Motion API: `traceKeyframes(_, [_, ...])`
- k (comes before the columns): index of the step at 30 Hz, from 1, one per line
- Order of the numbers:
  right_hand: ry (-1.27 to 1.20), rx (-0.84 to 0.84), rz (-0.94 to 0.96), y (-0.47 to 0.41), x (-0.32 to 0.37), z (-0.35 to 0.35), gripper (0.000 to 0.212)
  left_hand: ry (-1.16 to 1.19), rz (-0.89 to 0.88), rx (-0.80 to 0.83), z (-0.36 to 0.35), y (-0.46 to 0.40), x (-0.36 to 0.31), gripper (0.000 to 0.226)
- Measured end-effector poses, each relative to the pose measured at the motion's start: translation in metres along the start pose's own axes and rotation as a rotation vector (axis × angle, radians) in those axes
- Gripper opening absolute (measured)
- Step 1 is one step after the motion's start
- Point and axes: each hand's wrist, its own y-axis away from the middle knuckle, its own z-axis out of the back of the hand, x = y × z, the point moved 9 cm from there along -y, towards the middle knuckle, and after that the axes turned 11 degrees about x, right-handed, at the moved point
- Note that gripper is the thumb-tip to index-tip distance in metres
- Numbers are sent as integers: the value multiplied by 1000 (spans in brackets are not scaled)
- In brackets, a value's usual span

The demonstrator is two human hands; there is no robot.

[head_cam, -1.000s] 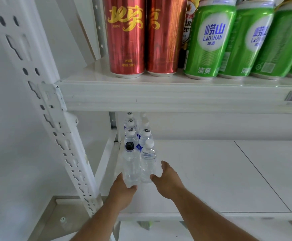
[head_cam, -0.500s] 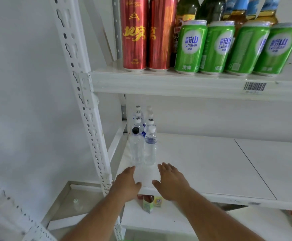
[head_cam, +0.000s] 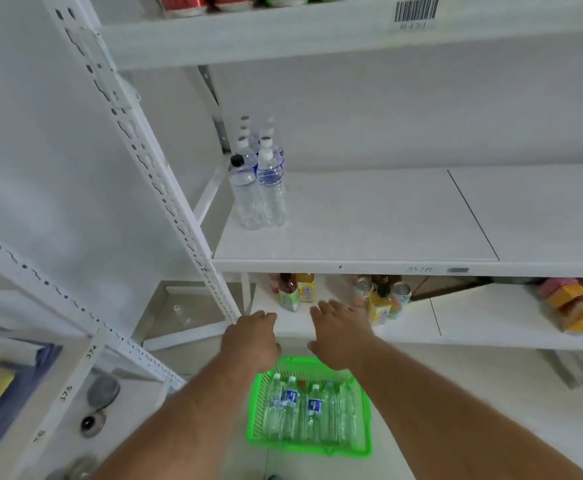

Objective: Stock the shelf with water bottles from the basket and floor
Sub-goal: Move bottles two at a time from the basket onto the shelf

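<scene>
Moved: both hands drawn back off the white metal shelf (head_cam: 369,216), view tipped down
Left hand (head_cam: 252,336): loosely curled, empty
Right hand (head_cam: 340,329): spread, empty
Stocked: clear plastic water bottles (head_cam: 260,183), shelf's left rear
Remaining: bottles lying in green plastic basket (head_cam: 309,408) on floor

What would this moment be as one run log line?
left hand: open, empty | right hand: open, empty | both above green basket | basket bottles: lying flat | shelf bottles: upright, two rows, far left
</scene>
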Motion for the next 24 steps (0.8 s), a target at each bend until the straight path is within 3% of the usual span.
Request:
traceKeyframes(8, [-52, 87, -26, 20, 9, -47, 61, -28, 0, 89, -47, 16, 3, 59])
traceKeyframes(24, [-191, 359, -244, 26, 37, -189, 63, 46, 12, 350, -192, 7, 91, 61])
